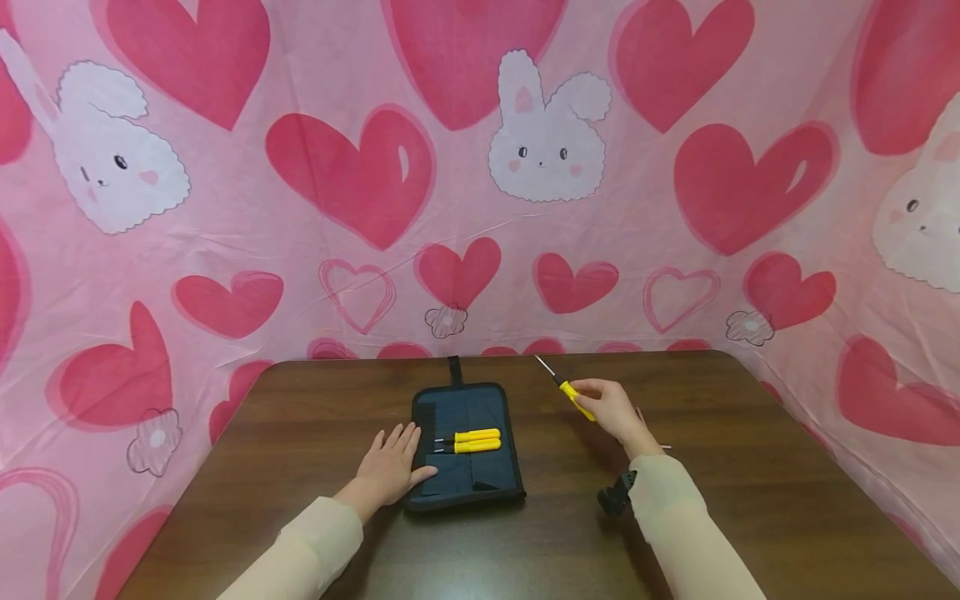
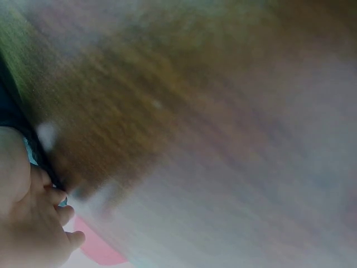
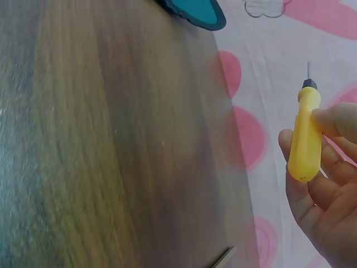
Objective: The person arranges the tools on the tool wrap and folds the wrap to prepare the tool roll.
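Observation:
My right hand (image 1: 609, 410) pinches a screwdriver (image 1: 576, 400) by its yellow handle, above the right half of the table. Its thin metal shaft points up and away to the left. In the right wrist view the thumb and fingers hold the handle (image 3: 305, 139) from the side. To the left lies an unfolded dark blue tool pouch (image 1: 450, 487) with black edging. Two yellow-handled screwdrivers (image 1: 478, 441) lie side by side across it, tips to the left. My left hand (image 1: 386, 467), fingers spread and straight, rests on the pouch's left edge.
Beneath everything is a dark wooden table (image 1: 322, 550), its far edge against a pink cloth (image 1: 465, 225) with hearts and rabbits. A black strap (image 1: 454, 369) sticks out behind the pouch. Beside the right cuff is a small black device (image 1: 615, 498). A thin metal tip (image 1: 665, 447) shows past the right wrist.

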Action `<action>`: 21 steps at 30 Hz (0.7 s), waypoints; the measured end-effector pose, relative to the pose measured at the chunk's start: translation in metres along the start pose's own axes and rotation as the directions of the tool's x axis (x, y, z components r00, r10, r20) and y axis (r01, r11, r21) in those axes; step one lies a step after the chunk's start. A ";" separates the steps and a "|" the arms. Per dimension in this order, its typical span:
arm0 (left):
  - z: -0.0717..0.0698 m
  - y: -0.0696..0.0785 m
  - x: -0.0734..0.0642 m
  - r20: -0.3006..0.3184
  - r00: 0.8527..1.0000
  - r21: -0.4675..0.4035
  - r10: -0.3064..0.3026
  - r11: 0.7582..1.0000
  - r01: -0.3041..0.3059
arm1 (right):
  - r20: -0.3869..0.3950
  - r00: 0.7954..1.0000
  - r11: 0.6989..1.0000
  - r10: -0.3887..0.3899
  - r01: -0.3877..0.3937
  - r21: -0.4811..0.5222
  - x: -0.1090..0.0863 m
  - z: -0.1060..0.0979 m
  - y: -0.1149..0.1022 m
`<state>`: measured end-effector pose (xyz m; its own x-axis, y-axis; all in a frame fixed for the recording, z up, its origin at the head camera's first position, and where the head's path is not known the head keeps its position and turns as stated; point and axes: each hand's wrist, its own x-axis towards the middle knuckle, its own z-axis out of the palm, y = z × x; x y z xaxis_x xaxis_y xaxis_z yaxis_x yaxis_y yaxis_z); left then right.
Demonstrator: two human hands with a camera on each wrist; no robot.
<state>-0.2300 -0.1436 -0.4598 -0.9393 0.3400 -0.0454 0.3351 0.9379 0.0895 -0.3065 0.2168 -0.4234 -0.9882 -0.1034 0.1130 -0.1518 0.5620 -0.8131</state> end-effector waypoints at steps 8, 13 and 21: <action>0.001 -0.001 0.000 -0.005 1.000 -0.001 -0.001 1.000 0.001 | 0.022 1.000 1.000 -0.017 0.016 0.024 0.002 0.004 -0.010; 0.001 0.000 0.000 -0.007 1.000 0.014 -0.002 1.000 0.002 | 0.036 0.999 0.999 -0.036 0.036 0.011 0.004 0.009 -0.016; 0.000 0.000 -0.001 -0.015 1.000 0.017 0.003 1.000 -0.002 | 0.052 0.994 0.996 -0.093 0.093 0.004 0.007 0.020 -0.022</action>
<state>-0.2297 -0.1442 -0.4598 -0.9394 0.3414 -0.0300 0.3386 0.9381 0.0727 -0.3100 0.1873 -0.4161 -0.9674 -0.1981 0.1578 -0.2427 0.5469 -0.8013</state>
